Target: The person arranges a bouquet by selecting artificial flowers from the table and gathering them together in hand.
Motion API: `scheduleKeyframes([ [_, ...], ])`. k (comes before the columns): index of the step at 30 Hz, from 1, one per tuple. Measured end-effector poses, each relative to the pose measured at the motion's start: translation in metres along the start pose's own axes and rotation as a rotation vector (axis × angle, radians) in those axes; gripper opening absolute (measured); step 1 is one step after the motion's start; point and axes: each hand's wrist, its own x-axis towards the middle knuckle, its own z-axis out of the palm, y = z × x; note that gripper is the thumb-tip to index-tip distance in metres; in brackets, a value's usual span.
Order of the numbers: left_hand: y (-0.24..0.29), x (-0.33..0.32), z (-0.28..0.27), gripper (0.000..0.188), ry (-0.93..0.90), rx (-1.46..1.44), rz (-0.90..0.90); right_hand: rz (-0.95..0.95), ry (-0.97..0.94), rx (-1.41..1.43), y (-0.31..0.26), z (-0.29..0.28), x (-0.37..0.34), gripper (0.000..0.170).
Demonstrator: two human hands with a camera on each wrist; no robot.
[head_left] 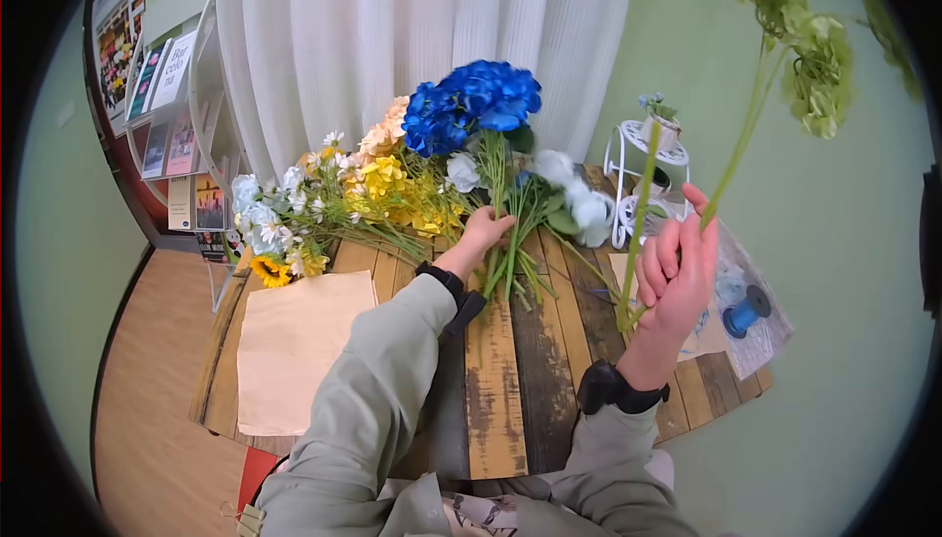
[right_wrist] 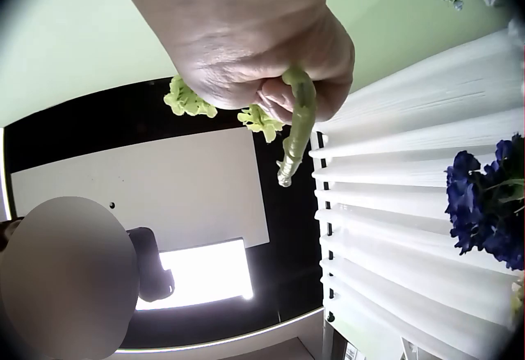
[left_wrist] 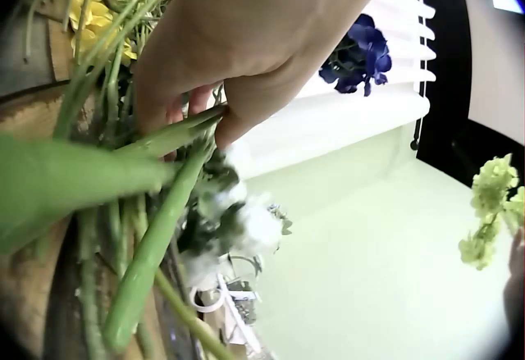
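Note:
The left hand (head_left: 483, 235) grips a bundle of green stems (head_left: 508, 267) under the blue hydrangea heads (head_left: 475, 105). In the left wrist view its thumb and fingers close round stems, whose cut ends (left_wrist: 135, 294) point at the camera. To the right, the right hand (head_left: 679, 267) is raised and holds green flower stems (head_left: 736, 159) in curled fingers, with light green blooms (head_left: 822, 71) above. The right wrist view shows one stem end (right_wrist: 300, 126) sticking out below that fist. The two hands are apart.
Yellow flowers (head_left: 385, 178), daisies and a sunflower (head_left: 271, 270) lie left on the wooden table (head_left: 496, 380), behind brown paper (head_left: 304, 355). White flowers (head_left: 589, 205) and a white stand (head_left: 628, 184) are back right. A blue spool (head_left: 746, 311) sits on a tray at right.

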Motion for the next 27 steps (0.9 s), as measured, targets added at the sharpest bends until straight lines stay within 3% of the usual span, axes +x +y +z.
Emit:
scheduleKeyframes([
  [6,0.008,-0.008,-0.010,0.027,0.123,0.232,-0.001,-0.056,0.082,-0.026,-0.015,-0.016,0.004,0.030],
  [7,0.005,-0.006,-0.009,0.030,0.236,0.384,0.223,-0.057,0.121,-0.039,-0.018,-0.019,0.005,0.029],
  [8,0.005,-0.003,-0.008,0.030,0.229,0.396,0.219,-0.058,0.159,-0.053,-0.020,-0.023,0.007,0.029],
  [10,0.013,-0.001,-0.005,0.032,0.437,0.358,0.473,-0.076,0.172,-0.003,-0.022,-0.035,0.011,0.029],
  [12,0.021,0.003,-0.007,0.029,0.429,0.341,0.423,-0.095,0.178,0.046,-0.025,-0.044,0.012,0.029],
  [15,0.047,-0.008,-0.009,0.022,0.368,-0.004,0.380,-0.122,0.192,0.134,-0.032,-0.050,0.012,0.028],
  [22,0.068,-0.033,-0.026,0.023,0.404,0.012,0.595,-0.135,0.212,0.075,-0.034,-0.056,0.015,0.027],
  [24,0.077,-0.049,-0.021,0.023,0.381,-0.073,0.551,-0.119,0.243,0.016,-0.030,-0.055,0.017,0.027],
  [27,0.096,-0.079,-0.010,0.020,0.243,-0.198,0.486,-0.048,0.130,-0.075,-0.012,-0.058,0.023,0.025],
])
